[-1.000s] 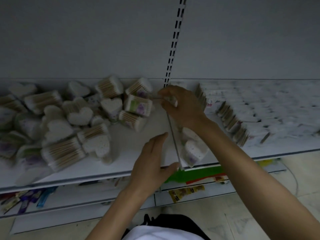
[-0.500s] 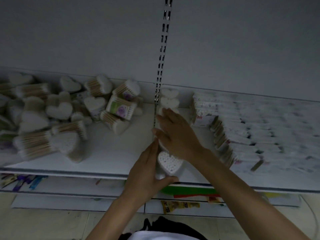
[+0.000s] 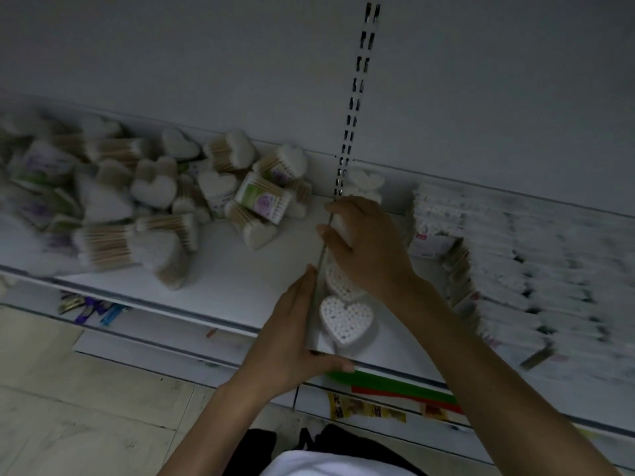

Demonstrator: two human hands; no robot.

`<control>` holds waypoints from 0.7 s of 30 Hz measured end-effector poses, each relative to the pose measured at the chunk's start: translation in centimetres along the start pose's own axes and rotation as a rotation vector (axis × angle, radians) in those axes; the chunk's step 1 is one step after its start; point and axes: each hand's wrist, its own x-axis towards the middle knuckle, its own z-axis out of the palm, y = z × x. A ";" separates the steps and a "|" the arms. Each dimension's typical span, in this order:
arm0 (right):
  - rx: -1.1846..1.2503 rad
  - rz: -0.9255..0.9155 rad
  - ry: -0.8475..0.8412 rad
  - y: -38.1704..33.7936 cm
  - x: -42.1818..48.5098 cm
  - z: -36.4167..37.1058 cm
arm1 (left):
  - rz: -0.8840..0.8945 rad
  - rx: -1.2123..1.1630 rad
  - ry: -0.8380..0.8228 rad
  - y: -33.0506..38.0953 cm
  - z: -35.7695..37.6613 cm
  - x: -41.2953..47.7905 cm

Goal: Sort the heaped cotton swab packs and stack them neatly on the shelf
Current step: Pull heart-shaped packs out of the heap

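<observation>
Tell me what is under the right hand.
Under the right hand, a heart-shaped pack shows below the palm, and the fingers curl over another pack. Whatever stands between them is covered by the hand.

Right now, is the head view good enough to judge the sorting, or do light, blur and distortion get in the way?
Head view: dim and underexposed, no glare; the front heart pack is sharp, its swab tips distinct; the heap on the far left and the stacked rows on the right smear with motion blur; the wide lens leaves the shelf edge slanted.
</observation>
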 end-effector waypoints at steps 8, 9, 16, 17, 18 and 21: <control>-0.135 -0.070 -0.061 -2.5 9.3 1.5 | -0.020 -0.115 0.140 -0.8 -4.1 -1.6; -0.186 -0.075 -0.081 -2.4 10.5 1.9 | -0.020 -0.126 0.183 -1.1 -4.9 -1.5; -0.397 -0.047 -0.211 -2.2 14.2 4.0 | 0.116 -0.207 0.353 -1.6 -9.7 1.0; -0.393 -0.052 -0.207 -2.3 14.1 3.5 | 0.132 -0.220 0.368 -1.7 -10.0 1.5; -0.374 -0.050 -0.191 -2.4 13.9 2.7 | 0.138 -0.221 0.380 -1.9 -10.4 2.0; -0.318 -0.016 -0.050 -2.9 12.9 -0.2 | 0.212 -0.047 0.423 -2.2 -11.5 4.6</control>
